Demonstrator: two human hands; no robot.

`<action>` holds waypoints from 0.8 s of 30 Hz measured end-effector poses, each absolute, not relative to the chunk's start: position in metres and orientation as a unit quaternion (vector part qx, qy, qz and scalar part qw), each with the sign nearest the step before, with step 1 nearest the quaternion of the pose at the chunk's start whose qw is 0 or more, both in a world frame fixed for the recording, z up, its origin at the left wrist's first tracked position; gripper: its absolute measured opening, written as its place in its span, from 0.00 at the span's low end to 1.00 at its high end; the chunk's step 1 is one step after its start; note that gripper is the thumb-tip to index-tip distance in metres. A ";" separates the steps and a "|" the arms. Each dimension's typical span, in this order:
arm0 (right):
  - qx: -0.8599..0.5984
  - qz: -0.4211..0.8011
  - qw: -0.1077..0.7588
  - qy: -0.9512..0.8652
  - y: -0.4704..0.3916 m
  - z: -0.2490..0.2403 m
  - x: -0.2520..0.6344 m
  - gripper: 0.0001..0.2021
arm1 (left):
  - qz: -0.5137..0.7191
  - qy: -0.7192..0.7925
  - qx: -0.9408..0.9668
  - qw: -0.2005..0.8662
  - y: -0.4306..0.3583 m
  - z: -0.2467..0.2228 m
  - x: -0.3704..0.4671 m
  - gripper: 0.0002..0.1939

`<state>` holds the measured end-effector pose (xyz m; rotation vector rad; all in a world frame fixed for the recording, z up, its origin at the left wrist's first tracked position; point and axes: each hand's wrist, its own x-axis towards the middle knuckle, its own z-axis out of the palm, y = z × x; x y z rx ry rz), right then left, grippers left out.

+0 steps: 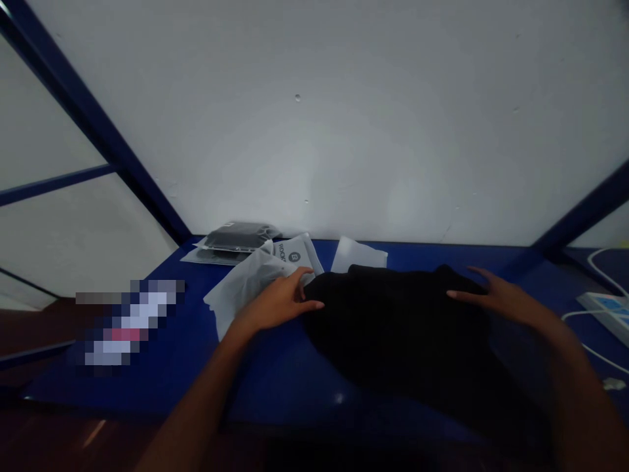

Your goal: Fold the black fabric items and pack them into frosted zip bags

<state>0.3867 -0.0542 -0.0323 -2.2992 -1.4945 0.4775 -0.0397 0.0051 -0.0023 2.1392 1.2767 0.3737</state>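
A black cloth garment lies spread over the table, and its lower part hangs toward me at the right. Its exact kind cannot be made out in the dim light. At its far left corner, my left hand grips the cloth between thumb and fingers. My right hand has hold of the far right edge, thumb on top of the fabric. Just beyond my left hand rests a crumpled whitish plastic bag, beside a printed bag. A white packet lies behind the garment.
Packed dark garments in clear bags are stacked at the back left of the blue table. A blurred-out item lies at the left. At the right are a white device and white cables. A pale wall stands behind.
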 end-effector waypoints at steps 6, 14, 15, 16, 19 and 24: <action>-0.725 0.278 0.228 -0.588 -0.058 -0.026 0.382 0.41 | 0.193 0.482 0.796 0.310 0.003 -0.004 -0.032 0.28; -0.727 0.212 0.353 -0.549 -0.061 -0.004 0.361 0.35 | 0.185 0.473 0.777 0.370 -0.004 -0.004 -0.027 0.39; -0.719 0.235 0.332 -0.564 -0.062 -0.006 0.360 0.36 | 0.178 0.474 0.785 0.356 -0.006 -0.006 -0.025 0.40; -0.710 0.263 0.307 -0.577 -0.063 -0.007 0.360 0.38 | 0.169 0.473 0.796 0.337 -0.007 -0.008 -0.022 0.40; -0.683 0.337 0.251 -0.597 -0.066 -0.012 0.360 0.45 | 0.139 0.458 0.833 0.275 -0.008 -0.017 -0.016 0.36; -0.635 0.367 0.228 -0.640 -0.068 -0.007 0.362 0.45 | 0.122 0.428 0.865 0.233 -0.007 -0.023 -0.015 0.29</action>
